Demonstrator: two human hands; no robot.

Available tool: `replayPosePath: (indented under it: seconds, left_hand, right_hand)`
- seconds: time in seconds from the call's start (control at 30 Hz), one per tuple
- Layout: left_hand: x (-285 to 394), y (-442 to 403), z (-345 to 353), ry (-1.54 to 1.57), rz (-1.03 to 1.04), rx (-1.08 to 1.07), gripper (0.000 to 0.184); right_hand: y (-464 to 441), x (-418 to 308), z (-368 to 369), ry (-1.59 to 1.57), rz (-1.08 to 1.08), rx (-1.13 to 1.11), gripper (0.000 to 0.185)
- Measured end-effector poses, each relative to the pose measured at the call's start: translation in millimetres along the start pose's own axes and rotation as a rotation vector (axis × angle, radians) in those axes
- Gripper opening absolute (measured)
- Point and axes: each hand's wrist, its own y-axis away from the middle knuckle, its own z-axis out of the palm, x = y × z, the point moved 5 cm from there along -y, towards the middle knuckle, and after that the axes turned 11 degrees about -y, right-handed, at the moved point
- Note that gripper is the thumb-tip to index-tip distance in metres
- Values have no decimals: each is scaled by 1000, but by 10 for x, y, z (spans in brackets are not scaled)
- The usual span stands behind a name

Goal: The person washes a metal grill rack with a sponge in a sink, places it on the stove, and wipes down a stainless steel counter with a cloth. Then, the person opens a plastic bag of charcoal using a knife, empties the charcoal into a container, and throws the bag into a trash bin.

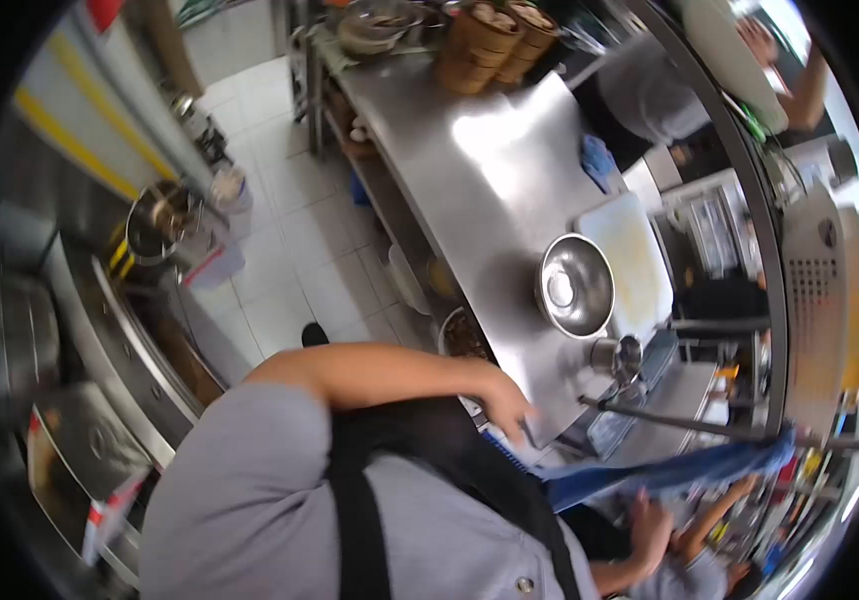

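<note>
Blue cloth [685, 474]: strung out in a long band below the rail [685, 420], just past the near corner of the counter. One end bunches near the rail post; the other runs in toward the wearer's waist.

Right hand [650, 532] just beside the cloth, on its near side, fingers raised toward it. Contact or gap: cannot tell. Whether those fingers grip anything: cannot tell either.

Left hand [506, 400] crosses in front of the apron [420, 428], by the counter corner. Fingers point down, blurred; open or closed not readable, no held thing visible.

Step in hand, my reading: handling or reaching at the cloth, both hands low and off the work surface. A move on it would call for the right fingers to close on the fabric, the left clear of the corner.

Farther out, on the counter [420, 170]: steel bowl [577, 287] beside a cutting board [642, 255], small metal cups [607, 355] near it, bamboo steamers [478, 50] at the far end.
</note>
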Motion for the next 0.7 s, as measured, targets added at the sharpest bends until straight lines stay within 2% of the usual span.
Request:
replayPosePath:
  seconds: [0.03,0.07,0.1,0.13,0.17,0.2,0.23,0.33,0.37,0.4,0.43,0.53,0.57,0.6,0.63,0.67,0.7]
  left_hand:
    - [-151,608,-134,78,-149,-34,84]
    - [-680,781,101,41,-215,240,88]
    - [-512,1424,-138,97,-396,183,89]
    - [-748,1709,-34,105,-430,259,86]
    - [-820,2054,-30,172,-454,315,82]
    - [-896,2392,-23,247,-481,377,79]
    - [-1100,2669,93,471,-476,476,76]
    - [-1571,3540,592,980,-637,869,72]
    - [-1839,3801,925,812,-802,952,71]
    - [-2072,4042,1267,635,-959,1031,70]
    - [-2143,4243,1569,658,-1115,983,68]
    - [-2031,4527,2202,1070,-1345,962,64]
    - [-2066,4540,2454,1079,-1370,992,61]
    - [-2107,4576,2765,1088,-1398,1024,59]
    - [-2107,4597,3044,920,-1425,1060,56]
    - [-2109,4591,3307,747,-1449,1097,53]
    - [-2131,4545,3669,868,-1577,940,47]
  right_hand:
    - [-46,-836,63,-13,-108,3,49]
    - [-127,-1543,112,-129,-204,2,42]
    - [-332,-1941,207,-83,-271,-111,36]
    - [-410,-2497,247,-68,-157,-201,39]
    - [-593,-2699,399,-59,-312,-166,42]
    - [-729,-2985,486,-72,-376,-192,47]
    - [-866,-3297,567,-83,-452,-224,51]
    - [-1393,-4028,746,-69,-450,-386,58]
    - [-1613,-4232,784,-69,-462,-433,61]
    - [-1939,-4312,857,-44,-442,-386,64]
    - [-2336,-4320,994,-15,-422,-337,68]
    - [-3790,-4298,1414,91,-485,-133,78]
    - [-4317,-4246,1576,83,-513,-60,80]
    - [-4883,-4106,1762,-67,-535,-9,81]
    - [-5328,-4126,1866,-222,-560,41,81]
    - [-5539,-4250,1866,-281,-366,23,70]
    - [-6020,-4176,1991,-242,-534,171,70]
